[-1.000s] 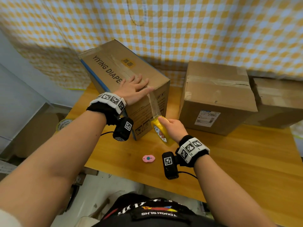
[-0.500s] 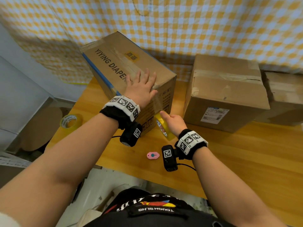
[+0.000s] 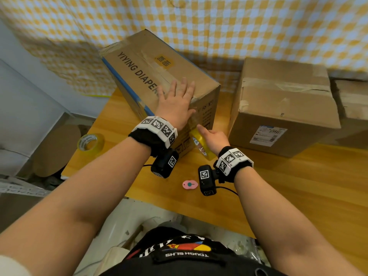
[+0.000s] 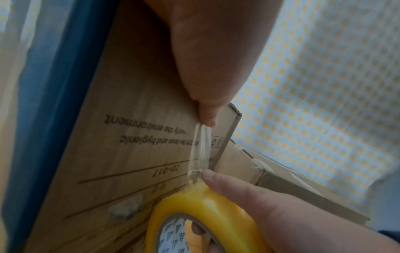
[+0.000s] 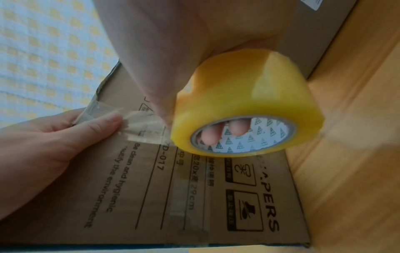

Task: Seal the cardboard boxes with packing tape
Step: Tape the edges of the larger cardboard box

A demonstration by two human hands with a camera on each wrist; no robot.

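The brown diaper box (image 3: 159,72) with a blue stripe stands at the table's back left. My left hand (image 3: 178,101) lies flat on its top near the front edge, fingers straight, and its thumb (image 4: 207,109) presses clear tape (image 4: 199,147) onto the box's end face. My right hand (image 3: 214,138) grips the yellow tape roll (image 3: 201,143) close against that face, fingers through the core (image 5: 218,135) and index finger along the roll's outside. A short wrinkled strip of tape (image 5: 140,126) runs from the thumb to the roll (image 5: 259,95).
A second taped cardboard box (image 3: 282,104) stands right of the diaper box, with a third (image 3: 352,100) at the far right. A spare tape roll (image 3: 90,144) sits at the table's left edge. A small pink cutter (image 3: 190,184) lies on the wooden table (image 3: 298,186) near me.
My right hand has brought the roll up close to the box's end face, shortening the free strip. My left hand has slid along the box top, its thumb now over the edge.
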